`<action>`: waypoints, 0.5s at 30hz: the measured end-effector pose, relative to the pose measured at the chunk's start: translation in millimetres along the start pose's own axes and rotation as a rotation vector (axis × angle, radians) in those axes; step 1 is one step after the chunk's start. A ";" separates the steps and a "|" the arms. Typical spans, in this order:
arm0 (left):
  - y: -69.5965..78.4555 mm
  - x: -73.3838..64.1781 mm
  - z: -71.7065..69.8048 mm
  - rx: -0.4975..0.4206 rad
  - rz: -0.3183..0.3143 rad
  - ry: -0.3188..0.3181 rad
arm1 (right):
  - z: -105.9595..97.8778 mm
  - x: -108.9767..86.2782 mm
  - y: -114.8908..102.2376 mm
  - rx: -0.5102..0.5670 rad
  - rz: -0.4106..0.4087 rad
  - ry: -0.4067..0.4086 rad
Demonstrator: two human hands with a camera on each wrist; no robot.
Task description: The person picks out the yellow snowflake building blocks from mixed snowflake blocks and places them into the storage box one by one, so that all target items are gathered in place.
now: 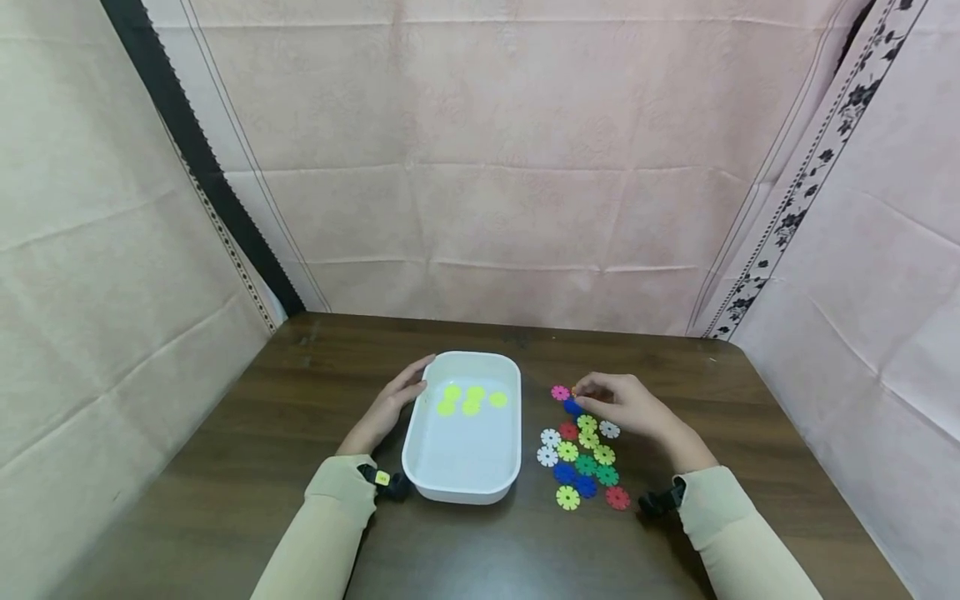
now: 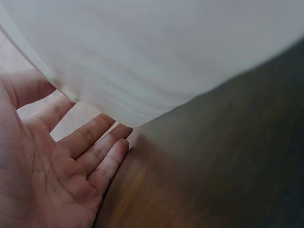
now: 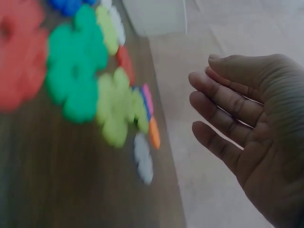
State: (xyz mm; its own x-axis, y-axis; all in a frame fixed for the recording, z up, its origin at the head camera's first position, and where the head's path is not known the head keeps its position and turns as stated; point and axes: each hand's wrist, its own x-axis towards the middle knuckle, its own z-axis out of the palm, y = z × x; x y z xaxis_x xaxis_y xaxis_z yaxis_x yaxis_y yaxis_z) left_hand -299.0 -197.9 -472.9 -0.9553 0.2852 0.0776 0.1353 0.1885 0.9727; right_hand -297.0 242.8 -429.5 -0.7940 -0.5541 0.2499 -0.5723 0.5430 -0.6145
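My left grip (image 1: 393,402) is relaxed, its fingers fairly straight and touching the left rim of the white, rounded rectangular tray (image 1: 465,458), which stands on the brown wood-grain surface (image 1: 217,525). Inside the tray, toward its far end, lie 5 yellow-green discs (image 1: 498,400). My right grip (image 1: 618,404) is released, with nothing between its loosely bent fingers; it hangs to the right of the tray, over the far end of a spread of flat, flower-shaped pieces (image 1: 586,464) in red, green, blue, white, yellow-green, pink and orange. The pink flower-shaped piece (image 1: 560,392) and the orange flower-shaped piece (image 3: 154,132) are near my right fingertips. Beyond the tray hangs pale, creased cloth (image 1: 510,225).
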 end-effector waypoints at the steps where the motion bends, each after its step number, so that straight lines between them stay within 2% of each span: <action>1: -0.3 0.4 0.0 0.004 0.003 0.000 | -1.0 -3.3 4.1 -0.003 0.012 -0.009; 9: -2.1 2.2 -0.4 0.006 0.012 0.004 | 0.6 -21.4 37.9 -0.064 0.084 -0.055; 15: -2.9 3.7 -0.7 0.010 -0.005 0.000 | 3.6 -21.4 37.4 -0.053 0.078 -0.077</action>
State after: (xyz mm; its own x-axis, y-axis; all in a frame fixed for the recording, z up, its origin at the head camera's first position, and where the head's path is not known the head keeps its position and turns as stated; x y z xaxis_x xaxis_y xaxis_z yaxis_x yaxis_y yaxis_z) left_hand -303.1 -198.0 -475.3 -0.9561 0.2838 0.0725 0.1327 0.1992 0.9709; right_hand -300.7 272.7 -460.5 -0.8195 -0.5548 0.1434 -0.5212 0.6176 -0.5890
